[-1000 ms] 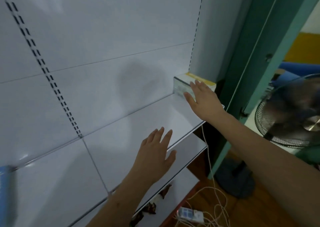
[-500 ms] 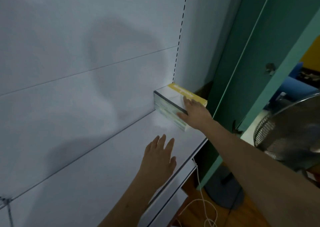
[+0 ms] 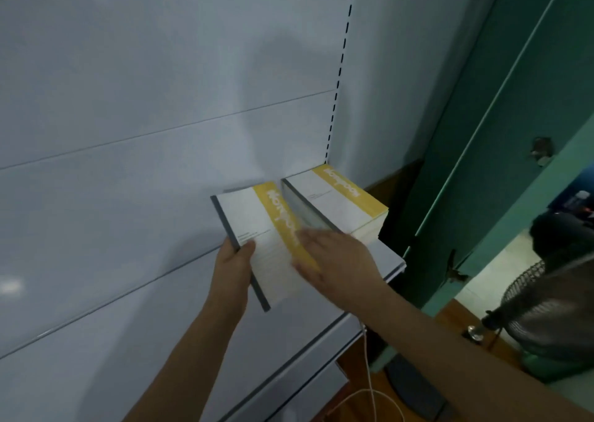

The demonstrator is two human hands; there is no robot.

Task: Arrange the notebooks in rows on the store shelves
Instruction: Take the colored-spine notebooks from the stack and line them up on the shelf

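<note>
A left hand grips a white-and-yellow notebook stack by its grey spine, just above the shelf. The right hand lies flat on its cover, fingers straight. A second stack sits beside it. Likely stiff and heavy; hold both long edges.

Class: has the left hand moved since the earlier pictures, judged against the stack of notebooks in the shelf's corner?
Yes. The left hand, earlier flat and empty on the shelf, now grips a notebook closer to the stack.
</note>
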